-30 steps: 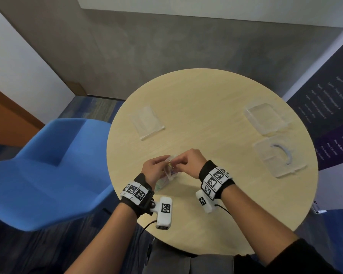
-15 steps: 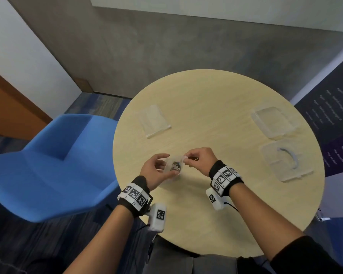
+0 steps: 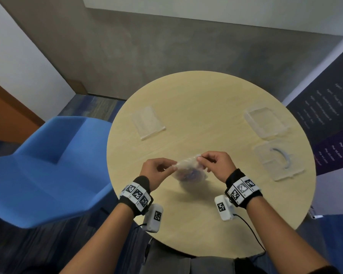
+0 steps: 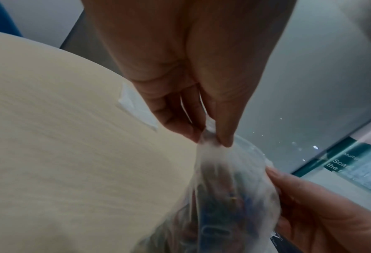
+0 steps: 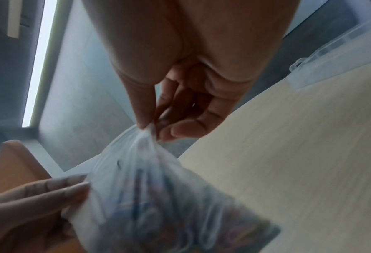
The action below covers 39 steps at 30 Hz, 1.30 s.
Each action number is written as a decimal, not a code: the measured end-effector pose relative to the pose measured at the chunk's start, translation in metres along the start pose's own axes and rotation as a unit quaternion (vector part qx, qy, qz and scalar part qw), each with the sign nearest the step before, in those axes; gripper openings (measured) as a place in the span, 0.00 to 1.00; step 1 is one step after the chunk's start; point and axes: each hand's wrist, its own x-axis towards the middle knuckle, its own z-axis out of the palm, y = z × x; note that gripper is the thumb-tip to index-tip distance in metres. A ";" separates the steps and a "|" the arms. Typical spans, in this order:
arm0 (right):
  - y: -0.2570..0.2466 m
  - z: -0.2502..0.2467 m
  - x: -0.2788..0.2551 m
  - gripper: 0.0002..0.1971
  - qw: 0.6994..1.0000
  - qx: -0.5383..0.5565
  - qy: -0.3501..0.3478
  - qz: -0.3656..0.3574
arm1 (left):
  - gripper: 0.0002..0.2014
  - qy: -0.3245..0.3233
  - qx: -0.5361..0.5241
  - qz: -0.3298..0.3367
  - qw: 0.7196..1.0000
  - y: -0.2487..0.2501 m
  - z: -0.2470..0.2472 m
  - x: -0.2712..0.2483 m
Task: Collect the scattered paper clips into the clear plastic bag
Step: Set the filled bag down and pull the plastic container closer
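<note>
I am pinching the top corners of the plastic bag with my left hand and right hand, holding it just above the table. If either pinch is slipping, the mouth may be gaping and spilling. The paper clips are sitting bunched inside; the two clear boxes are looking empty
</note>
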 end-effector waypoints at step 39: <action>0.025 0.029 0.024 0.10 0.966 0.121 -0.027 0.228 | 0.05 -0.064 0.057 -0.072 0.994 -0.023 -0.012 0.060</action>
